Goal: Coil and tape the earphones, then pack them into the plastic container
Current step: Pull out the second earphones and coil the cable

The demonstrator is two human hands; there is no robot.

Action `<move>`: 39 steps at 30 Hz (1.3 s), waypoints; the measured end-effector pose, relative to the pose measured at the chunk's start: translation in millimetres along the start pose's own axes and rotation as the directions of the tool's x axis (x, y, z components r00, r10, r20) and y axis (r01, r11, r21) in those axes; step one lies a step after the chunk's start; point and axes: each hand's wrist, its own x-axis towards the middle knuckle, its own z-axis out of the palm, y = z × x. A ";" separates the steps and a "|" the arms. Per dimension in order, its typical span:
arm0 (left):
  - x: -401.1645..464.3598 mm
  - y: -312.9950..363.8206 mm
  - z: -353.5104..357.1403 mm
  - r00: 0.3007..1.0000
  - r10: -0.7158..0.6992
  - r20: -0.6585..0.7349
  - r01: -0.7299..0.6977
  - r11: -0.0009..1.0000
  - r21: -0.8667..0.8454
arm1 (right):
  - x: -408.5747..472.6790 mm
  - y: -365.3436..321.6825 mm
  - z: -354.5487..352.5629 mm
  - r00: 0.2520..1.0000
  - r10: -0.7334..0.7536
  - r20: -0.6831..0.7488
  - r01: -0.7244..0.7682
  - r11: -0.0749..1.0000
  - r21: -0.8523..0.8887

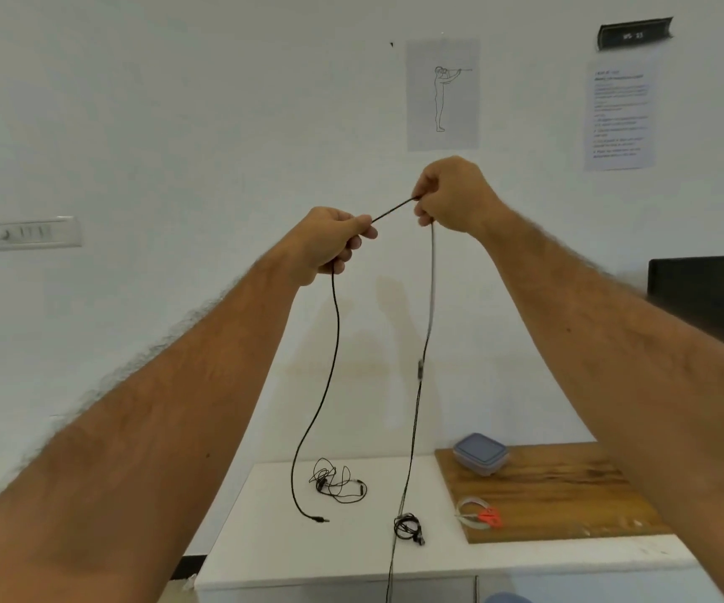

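Observation:
I hold a black earphone cable (335,341) stretched out high above the table. My left hand (332,241) and my right hand (451,195) each pinch it, with a short taut span between them. From my left hand the cable hangs down to its jack plug (321,520) just above the white table (264,546). From my right hand it drops past an inline remote (420,369) to the earbuds (410,528). A second, tangled pair of earphones (339,483) lies on the table. The plastic container (481,454) with a bluish lid sits shut on a wooden board (569,489).
A tape roll with an orange-red dispenser (480,515) lies on the board's near left corner. A dark monitor (708,298) stands at the right. The white wall behind carries a switch plate (36,232) and paper sheets.

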 end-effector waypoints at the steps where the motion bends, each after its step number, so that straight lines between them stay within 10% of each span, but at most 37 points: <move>1: -0.4 -1.1 -1.2 1.000 -0.010 0.008 0.011 1.000 -0.011 | -0.1 3.7 -0.1 0.999 0.029 -0.024 -0.030 0.999 -0.014; 7: -0.1 7.7 4.7 1.000 0.023 0.009 -0.024 0.996 0.085 | -19.0 -11.6 -2.2 0.847 -0.051 0.529 -0.141 0.938 0.316; 17: -4.5 6.8 -0.8 0.997 -0.032 0.073 0.028 0.998 0.053 | -13.5 -4.2 2.4 0.961 -0.056 0.272 -0.021 0.962 0.272; 23: -5.5 10.7 5.8 0.996 -0.004 0.091 -0.001 0.998 0.055 | -21.4 -7.9 3.9 0.826 -0.087 0.558 -0.223 0.857 0.465; 30: -10.0 -5.3 -11.9 0.986 -0.091 0.142 0.096 0.995 -0.029 | -16.9 6.5 0.0 0.982 -0.001 0.187 -0.072 0.920 0.386; 35: -7.1 4.2 -8.4 0.990 -0.049 0.135 0.058 0.996 -0.063 | -27.2 0.7 -0.6 0.867 0.018 0.497 -0.340 0.752 0.565; 39: -6.1 13.0 6.5 0.996 -0.006 0.089 0.008 1.000 -0.019 | -24.4 -10.4 -0.6 0.823 -0.157 0.547 -0.235 0.782 0.578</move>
